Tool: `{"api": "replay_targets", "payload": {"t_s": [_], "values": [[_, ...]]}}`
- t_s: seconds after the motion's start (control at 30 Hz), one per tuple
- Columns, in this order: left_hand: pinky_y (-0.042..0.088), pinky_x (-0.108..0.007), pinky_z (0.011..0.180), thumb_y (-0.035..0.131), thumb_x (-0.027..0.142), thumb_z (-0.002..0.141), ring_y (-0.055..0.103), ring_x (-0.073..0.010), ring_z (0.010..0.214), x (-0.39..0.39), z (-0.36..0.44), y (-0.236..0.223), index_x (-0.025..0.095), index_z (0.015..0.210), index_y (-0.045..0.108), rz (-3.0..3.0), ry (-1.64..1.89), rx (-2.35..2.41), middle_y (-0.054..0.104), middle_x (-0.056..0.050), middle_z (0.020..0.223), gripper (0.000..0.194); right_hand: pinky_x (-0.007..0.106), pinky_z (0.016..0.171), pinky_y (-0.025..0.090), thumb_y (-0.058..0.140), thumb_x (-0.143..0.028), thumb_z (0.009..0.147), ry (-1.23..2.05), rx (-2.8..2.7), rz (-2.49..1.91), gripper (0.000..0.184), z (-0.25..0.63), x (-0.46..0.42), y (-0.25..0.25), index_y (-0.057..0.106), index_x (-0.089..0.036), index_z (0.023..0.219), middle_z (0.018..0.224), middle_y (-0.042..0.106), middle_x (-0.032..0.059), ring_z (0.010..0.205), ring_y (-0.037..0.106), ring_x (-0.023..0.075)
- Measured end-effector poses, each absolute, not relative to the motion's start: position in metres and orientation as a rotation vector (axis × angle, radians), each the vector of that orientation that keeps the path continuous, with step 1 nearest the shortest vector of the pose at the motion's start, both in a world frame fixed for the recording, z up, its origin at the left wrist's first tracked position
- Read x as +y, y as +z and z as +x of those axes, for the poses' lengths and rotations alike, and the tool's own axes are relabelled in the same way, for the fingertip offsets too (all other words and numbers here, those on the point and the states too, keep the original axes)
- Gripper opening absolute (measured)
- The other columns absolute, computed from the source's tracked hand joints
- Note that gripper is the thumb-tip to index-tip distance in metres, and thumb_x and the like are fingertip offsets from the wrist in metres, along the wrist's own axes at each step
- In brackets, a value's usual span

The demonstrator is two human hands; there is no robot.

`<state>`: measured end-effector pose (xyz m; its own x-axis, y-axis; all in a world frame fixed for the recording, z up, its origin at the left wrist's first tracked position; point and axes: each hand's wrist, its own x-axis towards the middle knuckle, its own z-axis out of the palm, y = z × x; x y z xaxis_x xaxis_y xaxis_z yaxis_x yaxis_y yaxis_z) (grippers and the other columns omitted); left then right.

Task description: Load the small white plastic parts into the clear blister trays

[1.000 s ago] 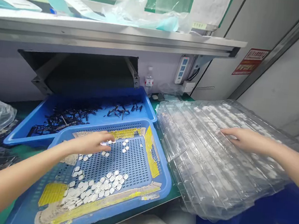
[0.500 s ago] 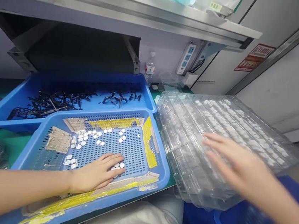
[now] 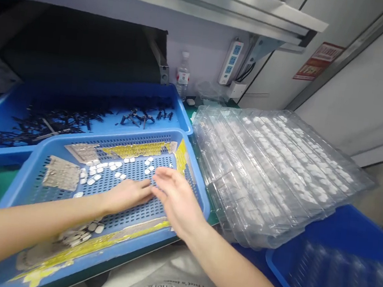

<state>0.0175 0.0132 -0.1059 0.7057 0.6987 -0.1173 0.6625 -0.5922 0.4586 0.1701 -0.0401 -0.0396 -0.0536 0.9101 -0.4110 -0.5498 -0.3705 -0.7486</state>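
Observation:
My left hand (image 3: pixel 129 195) is over the blue perforated basket (image 3: pixel 205 204), its fingers bent and pressed together. What they hold, if anything, is hidden. Against its fingertips comes my right hand (image 3: pixel 179 199), fingers a little apart and curved, with nothing visible in them. Small white rounded pieces (image 3: pixel 98 169) are scattered on the basket floor, and more white pieces (image 3: pixel 79 236) lie piled under my left forearm. On the right, a stack of clear plastic trays (image 3: pixel 243 176) holds rows of white pieces in part of its channels.
Behind the basket, a larger blue bin (image 3: pixel 107 130) contains many black plastic parts (image 3: pixel 57 122). A water bottle (image 3: pixel 183 76) and a power strip (image 3: pixel 230 62) are by the wall. Below the trays stands another blue bin (image 3: pixel 346 237) with clear plastic inside.
My right hand has moved left from above the clear trays to my left hand. My left hand has risen from lying flat on white pieces and its fingers have closed. The view has shifted slightly.

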Motion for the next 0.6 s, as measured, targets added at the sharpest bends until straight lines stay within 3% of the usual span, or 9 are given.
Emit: {"api": "replay_targets", "payload": {"t_s": [0.2, 0.3, 0.43, 0.6], "values": [[0.038, -0.022, 0.045, 0.032, 0.038, 0.081, 0.048, -0.0121, 0.049, 0.026, 0.028, -0.056, 0.017, 0.076, 0.046, 2.099, 0.248, 1.304, 0.05, 0.001, 0.06, 0.026, 0.032, 0.089, 0.036, 0.049, -0.019, 0.073, 1.756, -0.082, -1.045, 0.011, 0.163, -0.024, -0.053, 0.058, -0.02, 0.079, 0.099, 0.057, 0.0032, 0.103, 0.048, 0.0145], [0.036, -0.018, 0.038, 0.032, 0.04, 0.083, 0.045, -0.0089, 0.042, 0.017, 0.042, -0.032, 0.018, 0.077, 0.044, 1.801, 0.334, 1.207, 0.047, 0.004, 0.056, 0.025, 0.032, 0.078, 0.044, 0.043, -0.02, 0.077, 1.884, -0.028, -0.924, 0.015, 0.165, -0.027, -0.05, 0.057, -0.017, 0.073, 0.082, 0.06, 0.0034, 0.08, 0.056, 0.0135], [0.041, -0.018, 0.045, 0.042, 0.031, 0.081, 0.051, -0.0099, 0.055, 0.008, 0.055, -0.021, 0.018, 0.076, 0.049, 1.671, 0.471, 1.013, 0.053, 0.001, 0.068, 0.015, 0.029, 0.062, 0.048, 0.036, -0.019, 0.081, 1.972, 0.003, -0.672, 0.022, 0.167, -0.029, -0.044, 0.055, -0.015, 0.071, 0.066, 0.059, 0.0022, 0.06, 0.055, 0.012], [0.041, -0.018, 0.052, 0.036, 0.015, 0.082, 0.05, -0.0077, 0.056, 0.015, 0.053, -0.025, 0.017, 0.078, 0.05, 1.831, 0.61, 0.989, 0.053, 0.002, 0.071, 0.014, 0.035, 0.076, 0.048, 0.039, -0.019, 0.081, 2.004, 0.109, -0.712, 0.018, 0.168, -0.03, -0.042, 0.056, -0.014, 0.08, 0.072, 0.063, 0.0038, 0.074, 0.061, 0.0165]]}}
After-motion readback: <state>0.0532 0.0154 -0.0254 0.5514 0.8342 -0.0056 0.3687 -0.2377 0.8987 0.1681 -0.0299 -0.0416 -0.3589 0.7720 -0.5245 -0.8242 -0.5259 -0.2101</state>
